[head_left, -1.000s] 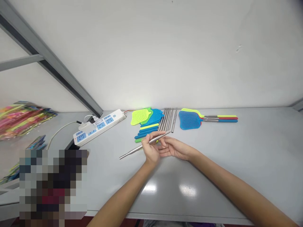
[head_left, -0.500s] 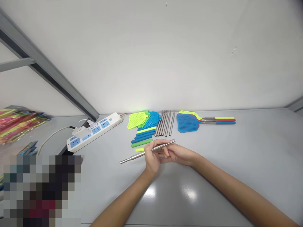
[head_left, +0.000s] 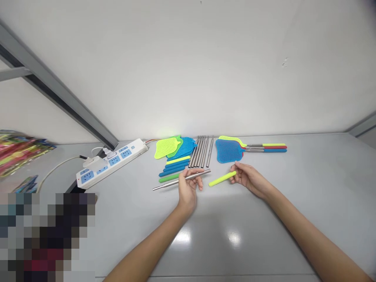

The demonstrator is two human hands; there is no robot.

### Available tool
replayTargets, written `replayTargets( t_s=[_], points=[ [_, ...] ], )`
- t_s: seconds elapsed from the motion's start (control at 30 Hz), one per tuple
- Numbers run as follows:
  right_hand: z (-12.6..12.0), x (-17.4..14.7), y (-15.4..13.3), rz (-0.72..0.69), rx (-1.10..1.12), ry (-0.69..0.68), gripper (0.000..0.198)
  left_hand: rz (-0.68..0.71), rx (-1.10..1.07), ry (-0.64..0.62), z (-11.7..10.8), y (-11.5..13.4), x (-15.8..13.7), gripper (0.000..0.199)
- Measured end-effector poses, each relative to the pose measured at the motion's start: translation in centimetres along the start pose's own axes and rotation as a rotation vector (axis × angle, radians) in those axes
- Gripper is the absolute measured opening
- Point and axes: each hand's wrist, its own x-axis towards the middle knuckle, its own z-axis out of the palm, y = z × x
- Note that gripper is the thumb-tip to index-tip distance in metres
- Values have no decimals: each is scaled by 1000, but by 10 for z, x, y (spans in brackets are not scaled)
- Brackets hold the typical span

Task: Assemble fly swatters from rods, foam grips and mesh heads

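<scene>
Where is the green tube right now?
The green tube lies left of centre in the head view, just below the blue tubes, beside the left hand.

Three assembled swatters (head_left: 229,151), two loose yellow handles (head_left: 222,178), one green handle (head_left: 169,178), one held rod (head_left: 167,184)

A white power strip (head_left: 113,161) is lying aslant toward nine o'clock, carrying white plugs (head_left: 109,152), a cable (head_left: 48,172) curving away. Colourful plastic-wrapped packages (head_left: 20,150) are resting farther out at nine; a metal beam (head_left: 58,88) is slanting at ten; a pale wall (head_left: 188,78) is rising at twelve.
</scene>
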Motion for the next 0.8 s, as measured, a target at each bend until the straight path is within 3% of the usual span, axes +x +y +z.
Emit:
replayTargets(
  t_s=[0.23,0.43,0.57,0.8],
  points=[
    [-2,4,2,-45,70,95,29,-60,20,-160,-6,-3,12,46],
    [-2,4,0,-96,170,121,34,-72,91,-226,-4,-4,13,43],
    [-7,8,-1,-139,251,233,34,-58,103,-254,-5,-4,12,44],
    [-8,9,0,-128,318,272,32,-115,4,-306,-6,-4,13,43]
  ],
)
